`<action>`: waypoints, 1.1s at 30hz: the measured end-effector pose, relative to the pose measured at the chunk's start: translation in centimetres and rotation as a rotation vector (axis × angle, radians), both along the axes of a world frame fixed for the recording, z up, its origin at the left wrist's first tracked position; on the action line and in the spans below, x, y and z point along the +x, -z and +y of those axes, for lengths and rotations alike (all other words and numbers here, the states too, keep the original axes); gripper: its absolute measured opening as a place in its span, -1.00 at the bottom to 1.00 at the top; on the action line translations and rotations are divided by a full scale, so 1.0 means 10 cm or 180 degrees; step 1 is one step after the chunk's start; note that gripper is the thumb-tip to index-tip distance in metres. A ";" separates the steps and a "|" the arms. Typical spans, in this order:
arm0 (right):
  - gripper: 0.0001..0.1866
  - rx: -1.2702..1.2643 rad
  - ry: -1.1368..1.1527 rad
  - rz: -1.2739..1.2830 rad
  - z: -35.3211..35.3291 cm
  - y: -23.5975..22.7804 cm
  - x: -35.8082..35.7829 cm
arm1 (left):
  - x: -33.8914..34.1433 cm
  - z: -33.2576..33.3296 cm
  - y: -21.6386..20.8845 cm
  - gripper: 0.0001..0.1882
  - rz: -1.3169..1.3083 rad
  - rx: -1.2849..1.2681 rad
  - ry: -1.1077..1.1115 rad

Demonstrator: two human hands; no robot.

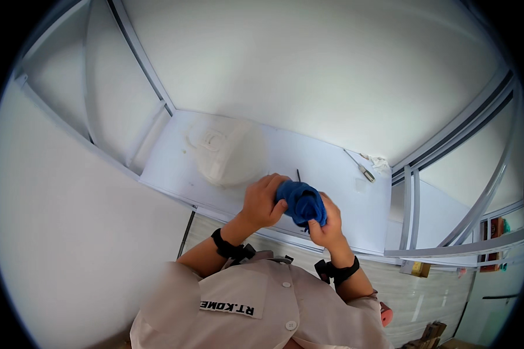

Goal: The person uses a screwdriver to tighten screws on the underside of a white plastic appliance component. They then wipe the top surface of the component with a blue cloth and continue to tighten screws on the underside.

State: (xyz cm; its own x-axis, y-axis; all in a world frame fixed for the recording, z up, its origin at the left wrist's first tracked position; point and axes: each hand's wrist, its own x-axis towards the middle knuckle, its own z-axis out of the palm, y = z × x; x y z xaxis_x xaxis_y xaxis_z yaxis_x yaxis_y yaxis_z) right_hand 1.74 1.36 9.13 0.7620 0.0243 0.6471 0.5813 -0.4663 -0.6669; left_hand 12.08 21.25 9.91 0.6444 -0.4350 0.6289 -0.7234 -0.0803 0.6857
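Note:
A blue cloth (303, 202), bunched into a roll with its spiral end toward me, is held over the front part of the white table (337, 212). My left hand (264, 200) grips its left end, thumb on the near side. My right hand (327, 224) closes round its right end, thumb pressed against the fold. Just behind the cloth, a thin dark rod (298, 174) shows; its lower part is hidden. A rounded white object with a ridge and a loop-like handle (230, 150) stands on the table beyond my left hand; its kind is unclear.
A screwdriver (365, 173) lies at the table's right, beside crumpled white material (379, 163). Pale metal frame posts (410, 206) rise at the right edge, and a white wall (308, 70) closes off the back. A small yellow-brown box (416, 268) sits low at the right.

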 end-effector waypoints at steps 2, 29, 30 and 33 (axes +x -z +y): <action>-0.38 -0.0463 0.0344 -0.0576 0.13 -0.14 0.24 | 0.16 0.26 -0.14 -0.55 -0.0396 0.0189 -0.0328; -0.50 -0.1815 0.0645 0.0975 1.34 -0.34 1.01 | 1.67 1.41 0.43 -0.26 0.0879 0.0706 -0.0247; -0.45 -0.1806 0.0662 0.1035 1.35 -0.36 0.98 | 1.70 1.40 0.42 -0.25 0.0865 0.0717 -0.0200; -0.31 -0.1845 0.0775 0.1135 1.41 -0.42 0.94 | 1.71 1.40 0.38 -0.20 0.0865 0.0823 -0.0071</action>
State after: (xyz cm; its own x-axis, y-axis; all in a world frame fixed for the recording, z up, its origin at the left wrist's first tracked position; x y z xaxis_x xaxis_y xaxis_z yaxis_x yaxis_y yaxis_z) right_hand 11.13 15.41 13.35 0.9519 0.0911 0.2926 0.2091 -0.8911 -0.4029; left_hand 29.16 35.23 6.07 0.7838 -0.5411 0.3048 -0.5139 -0.2895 0.8075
